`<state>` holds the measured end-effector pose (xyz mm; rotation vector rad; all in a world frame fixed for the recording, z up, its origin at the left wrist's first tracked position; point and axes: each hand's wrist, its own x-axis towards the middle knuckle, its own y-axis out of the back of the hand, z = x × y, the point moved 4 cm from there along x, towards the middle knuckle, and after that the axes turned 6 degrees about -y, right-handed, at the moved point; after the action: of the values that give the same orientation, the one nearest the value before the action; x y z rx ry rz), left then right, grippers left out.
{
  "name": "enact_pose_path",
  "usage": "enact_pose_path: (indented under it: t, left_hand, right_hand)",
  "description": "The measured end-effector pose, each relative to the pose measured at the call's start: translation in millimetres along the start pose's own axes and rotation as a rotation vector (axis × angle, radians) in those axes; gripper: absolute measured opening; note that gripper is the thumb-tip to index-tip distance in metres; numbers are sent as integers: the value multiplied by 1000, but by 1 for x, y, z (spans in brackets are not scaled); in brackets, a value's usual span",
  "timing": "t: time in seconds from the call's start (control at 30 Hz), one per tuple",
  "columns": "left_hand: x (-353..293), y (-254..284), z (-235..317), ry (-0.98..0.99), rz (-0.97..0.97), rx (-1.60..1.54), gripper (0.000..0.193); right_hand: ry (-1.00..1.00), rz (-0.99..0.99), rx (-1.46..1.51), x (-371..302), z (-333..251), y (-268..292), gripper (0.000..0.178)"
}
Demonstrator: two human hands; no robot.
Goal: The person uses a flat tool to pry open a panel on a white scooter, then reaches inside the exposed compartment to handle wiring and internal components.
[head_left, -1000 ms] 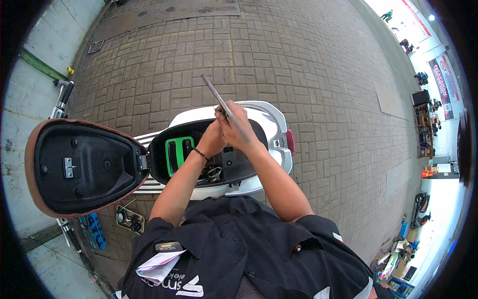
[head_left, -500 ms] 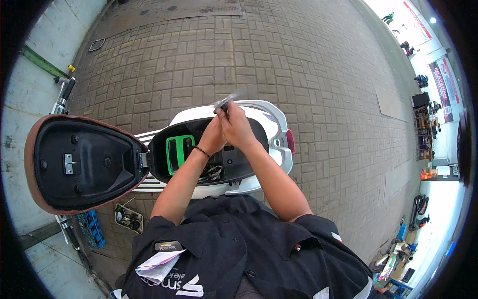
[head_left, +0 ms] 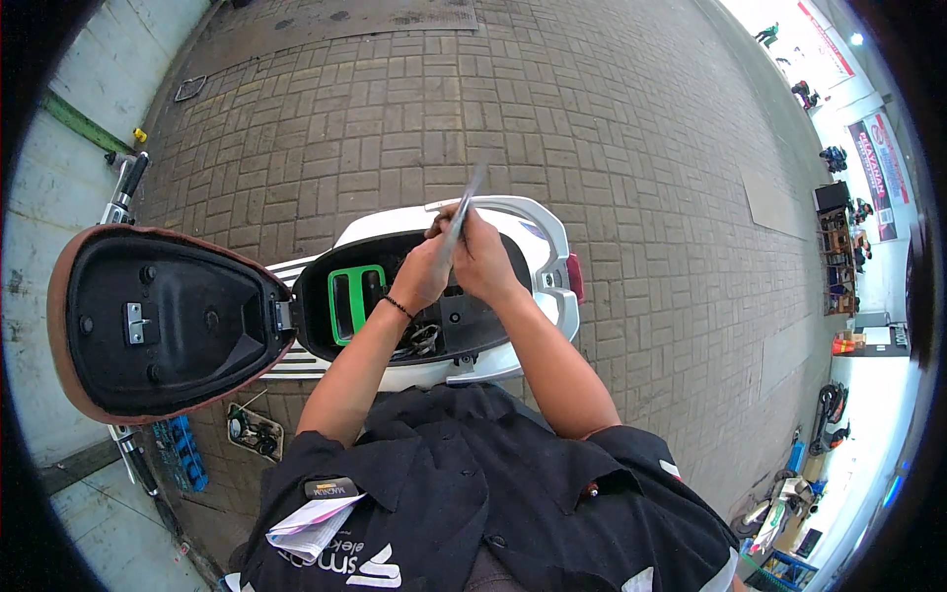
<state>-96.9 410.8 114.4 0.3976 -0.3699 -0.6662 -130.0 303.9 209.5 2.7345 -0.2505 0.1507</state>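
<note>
Over the scooter (head_left: 390, 225), both grips (head_left: 422, 276) (head_left: 483, 264) meet at a thin rod (head_left: 465, 209) (blurred).

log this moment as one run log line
left hand and right hand: together at blurred long grey object | scooter seat: tipped open | storage bay: below hands, green-and-black item inside

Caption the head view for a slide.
Left hand and right hand meet at a blurred, slender grey bar above a white scooter with an open black compartment.

Forearms (head_left: 355, 360) stretch forward, left hand (head_left: 424, 273) against right hand (head_left: 481, 260).
</note>
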Motion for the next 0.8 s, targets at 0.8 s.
enact_pose_path:
  t: [0.8]
  left_hand:
    - [-58,-12,44,-44,-141,-84,22]
  right_hand:
    - [-56,-221,132,-63,-10,16,11]
